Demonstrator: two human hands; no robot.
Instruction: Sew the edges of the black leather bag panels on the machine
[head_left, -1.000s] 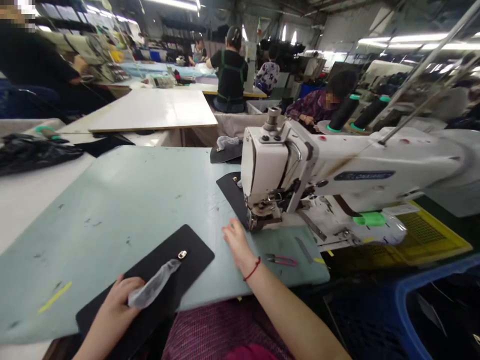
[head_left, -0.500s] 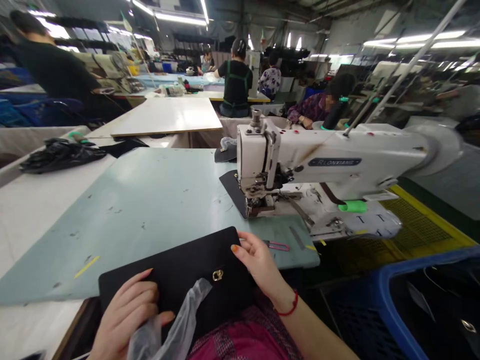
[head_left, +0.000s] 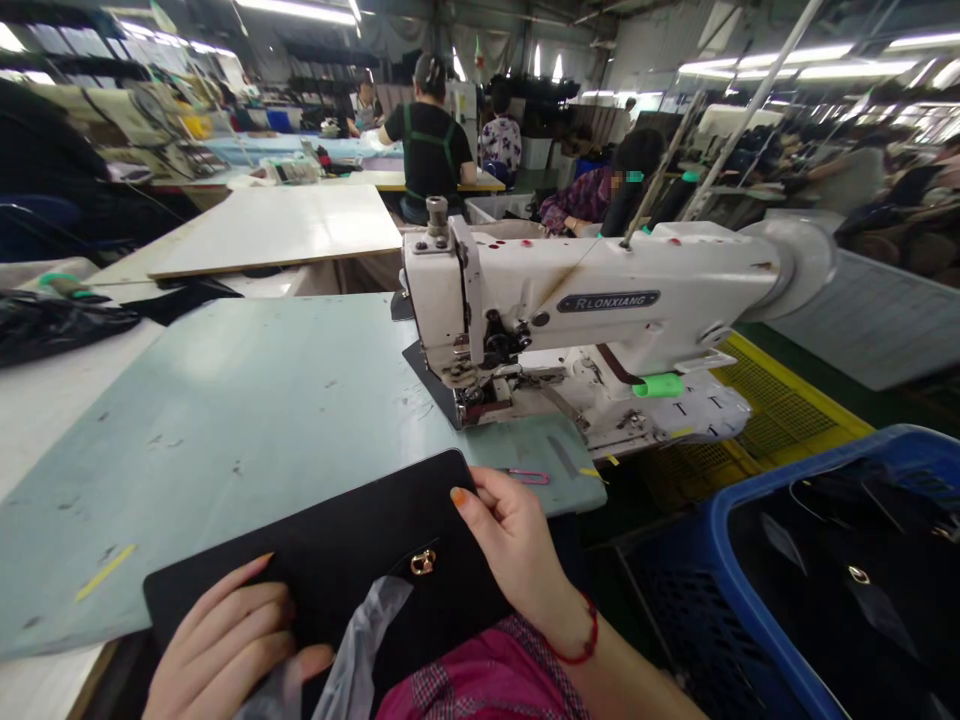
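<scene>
A black leather-like bag panel [head_left: 352,530] with a gold metal clasp [head_left: 423,562] lies tilted between my hands, at the near edge of the pale green work surface. My right hand [head_left: 517,540] pinches its upper right corner, thumb on top and fingers behind. My left hand [head_left: 232,640] grips the left part, fingers bent over its face. A strip of clear plastic wrap [head_left: 367,630] runs from under the left thumb toward the clasp. The white sewing machine [head_left: 600,295] stands beyond, and another black piece [head_left: 431,380] lies beside its needle area.
Pink-handled snips [head_left: 529,477] lie near the machine. A blue basket [head_left: 720,510] of black pieces with gold clasps stands at the right. A black plastic bag [head_left: 60,325] sits at the left. Several people work at tables behind.
The view has swung to the right, so the machine and table appear further left and more of the blue basket shows. Both hands keep their hold on the panel.
</scene>
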